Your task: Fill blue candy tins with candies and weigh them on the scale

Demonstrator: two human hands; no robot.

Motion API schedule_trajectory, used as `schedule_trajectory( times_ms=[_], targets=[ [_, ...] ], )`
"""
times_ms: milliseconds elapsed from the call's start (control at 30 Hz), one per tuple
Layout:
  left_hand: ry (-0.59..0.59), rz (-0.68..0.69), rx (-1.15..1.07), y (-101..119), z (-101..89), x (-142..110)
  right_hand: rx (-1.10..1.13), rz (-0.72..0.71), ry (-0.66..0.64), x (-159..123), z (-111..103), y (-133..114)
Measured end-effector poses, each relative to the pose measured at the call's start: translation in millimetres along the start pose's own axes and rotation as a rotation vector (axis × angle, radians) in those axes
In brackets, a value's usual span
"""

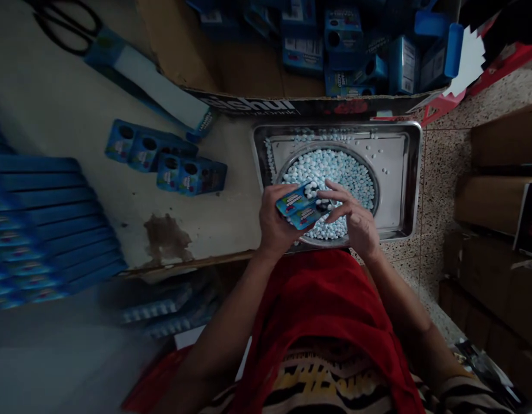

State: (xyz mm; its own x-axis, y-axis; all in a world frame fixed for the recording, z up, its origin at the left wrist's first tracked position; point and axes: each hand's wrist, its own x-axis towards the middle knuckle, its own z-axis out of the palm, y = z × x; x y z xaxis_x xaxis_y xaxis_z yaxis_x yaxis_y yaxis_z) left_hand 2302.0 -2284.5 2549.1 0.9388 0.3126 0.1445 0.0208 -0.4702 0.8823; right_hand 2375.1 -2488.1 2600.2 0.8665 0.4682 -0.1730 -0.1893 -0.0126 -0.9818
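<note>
My left hand [276, 214] grips two small blue candy boxes [306, 211] side by side, tilted over a round metal bowl [377, 192]. White candies show at the round opening of the upper box. My right hand [355, 221] is at the boxes' opening end, its fingers spread and touching or nearly touching there; I cannot make out anything held in it. Pale blue and white candies [330, 165] fill the bowl, which stands in a rectangular metal tray [414, 184]. Loose candies lie in the tray around it.
Several blue boxes [175, 164] stand left of the tray. Behind it, a cardboard carton [248, 75] holds many more. Scissors [71, 29] lie at the upper left, near a long blue-and-white carton [153, 80]. Stacked blue packs [45, 224] are at the left, brown cartons [494, 201] at the right.
</note>
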Motion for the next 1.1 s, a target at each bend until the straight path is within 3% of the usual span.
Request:
schedule_trajectory(
  times_ms=[100, 200, 400, 533, 633, 700, 800, 867, 1000, 1100],
  targets=[
    [-0.017, -0.010, -0.093, -3, 5.4, -7, -0.243, -0.044, 0.124, -8, -23, 27],
    [-0.048, -0.087, -0.145, -1, 13.7, -12, -0.608, -0.097, 0.177, 8, -40, 52],
    [-0.048, -0.117, -0.165, 6, 8.9, -22, -1.055, -0.119, -0.210, 61, -25, 67],
    [-0.044, -0.113, -0.219, 7, -0.2, -27, -1.124, -0.015, -0.246, 67, -16, 78],
    [-0.028, -0.115, -0.218, 3, 0.6, -26, -0.898, 0.085, -0.070, 65, -23, 86],
    [-0.032, -0.113, -0.195, 0, 3.3, -24, -0.548, 0.160, 0.074, 64, -29, 82],
    [-0.048, -0.074, -0.125, -1, 6.8, -21, 0.084, 0.280, 0.153, 58, -30, 58],
    [-0.071, -0.012, -0.067, 1, 8.3, -21, 0.358, 0.265, 0.146, 52, -24, 34],
    [-0.030, 0.007, 0.049, 11, 12.0, -19, 0.490, 0.095, 0.097, 37, -2, -7],
    [-0.085, -0.059, 0.107, 18, 15.5, -15, 0.438, 0.024, 0.110, 32, 11, -17]
  ],
)
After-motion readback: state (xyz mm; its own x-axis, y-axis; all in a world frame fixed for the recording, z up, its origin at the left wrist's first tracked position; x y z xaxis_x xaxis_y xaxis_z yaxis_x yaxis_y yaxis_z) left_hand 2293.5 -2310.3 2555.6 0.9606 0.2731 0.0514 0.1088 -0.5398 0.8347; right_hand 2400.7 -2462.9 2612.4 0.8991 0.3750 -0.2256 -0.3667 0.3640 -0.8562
